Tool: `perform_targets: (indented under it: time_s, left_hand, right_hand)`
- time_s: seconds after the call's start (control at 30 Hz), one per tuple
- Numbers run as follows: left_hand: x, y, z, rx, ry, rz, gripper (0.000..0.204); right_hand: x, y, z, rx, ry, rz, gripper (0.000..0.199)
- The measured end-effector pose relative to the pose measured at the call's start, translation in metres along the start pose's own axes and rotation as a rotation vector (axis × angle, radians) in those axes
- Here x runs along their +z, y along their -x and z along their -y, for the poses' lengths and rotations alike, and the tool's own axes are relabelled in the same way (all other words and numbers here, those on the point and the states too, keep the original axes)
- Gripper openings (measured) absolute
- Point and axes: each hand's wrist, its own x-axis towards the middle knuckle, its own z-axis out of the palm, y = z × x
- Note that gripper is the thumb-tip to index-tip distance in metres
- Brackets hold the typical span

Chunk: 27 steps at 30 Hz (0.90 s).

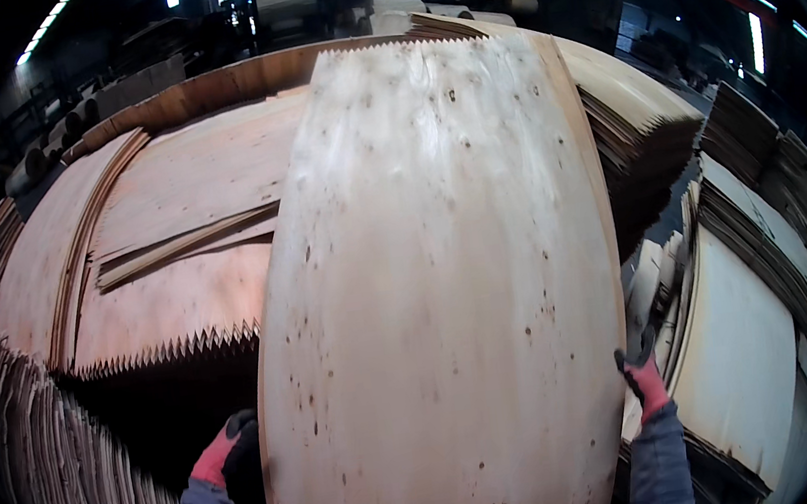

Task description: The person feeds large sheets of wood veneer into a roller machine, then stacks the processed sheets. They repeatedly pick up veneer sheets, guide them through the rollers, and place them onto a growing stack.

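Observation:
A long, pale wood veneer sheet (427, 279) fills the middle of the head view, running away from me. Its near and far ends are toothed, and dark knots and specks dot its face. My left hand (225, 451), in a red and black glove, is closed at the sheet's left edge near the close end. At the right edge, about level with it, my right hand (645, 378) wears a matching glove and is closed there too. The fingers under the sheet are hidden on both sides.
Left of the sheet lies a veneer stack (178, 300) with loose strips (187, 248) on top. More veneer piles stand at the far left (55, 446), at the back right (643, 112) and at the near right (737, 342). A dark gap (165, 402) opens beside my left hand.

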Motion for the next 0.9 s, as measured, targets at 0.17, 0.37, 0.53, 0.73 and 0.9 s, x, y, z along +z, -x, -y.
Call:
perform_targets:
  time_s: [0.17,0.37,0.53,0.73,0.9]
  left_hand:
    - [0.031,-0.063,-0.079,-0.202,-0.1,-0.044,0.04]
    - [0.07,-0.049,-0.131,-0.485,0.249,-0.22,0.032]
    - [0.06,-0.04,-0.118,-0.273,0.257,-0.034,0.043]
    - [0.039,-0.001,-0.12,-0.179,0.332,-0.05,0.042]
    - [0.036,0.007,-0.143,-0.052,0.212,0.095,0.042]
  right_hand:
    - [0.019,-0.077,-0.056,0.386,-0.369,0.241,0.048]
    - [0.009,-0.069,-0.037,0.334,-0.618,0.45,0.04]
    - [0.005,-0.05,0.047,0.247,-0.473,0.324,0.039]
    - [0.007,0.034,0.157,0.233,-0.368,0.259,0.036]
    - [-0.02,0.154,0.165,0.2,-0.449,0.04,0.049]
